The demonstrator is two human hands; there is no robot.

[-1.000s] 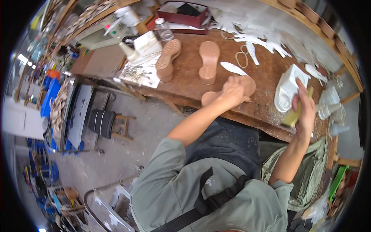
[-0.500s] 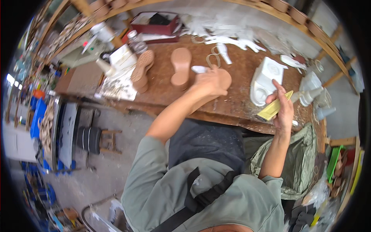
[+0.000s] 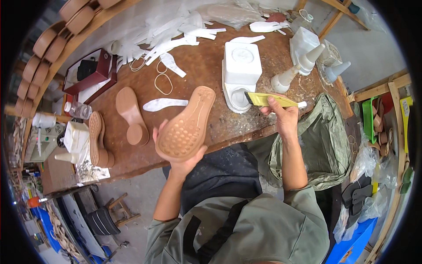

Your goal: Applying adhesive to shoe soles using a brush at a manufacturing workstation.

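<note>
My left hand (image 3: 187, 165) grips a tan shoe sole (image 3: 184, 125) from beneath its wide end. The sole is held above the table's front edge, with its dimpled, grooved side facing up. In my right hand (image 3: 286, 119) is a flat yellow brush (image 3: 281, 101), its dark bristle end pointing left over the round opening of a white plastic container (image 3: 241, 72). I cannot tell whether the bristles touch the container. Left of my left hand, another tan sole (image 3: 130, 112) with a round heel lies on the table, and a third sole (image 3: 97, 136) stands beyond it.
A white insole-shaped piece (image 3: 165, 104) lies behind the held sole. White strips (image 3: 176, 35) and rubber bands (image 3: 163, 83) are at the back of the wooden table (image 3: 202, 57). Nozzle-topped bottles (image 3: 285, 78) stand at right. A green bag (image 3: 325, 145) hangs open below the edge.
My left hand has lifted the sole off the table and turned its dimpled side into view. My right hand still holds the brush, now turned more level. The view has swung right.
</note>
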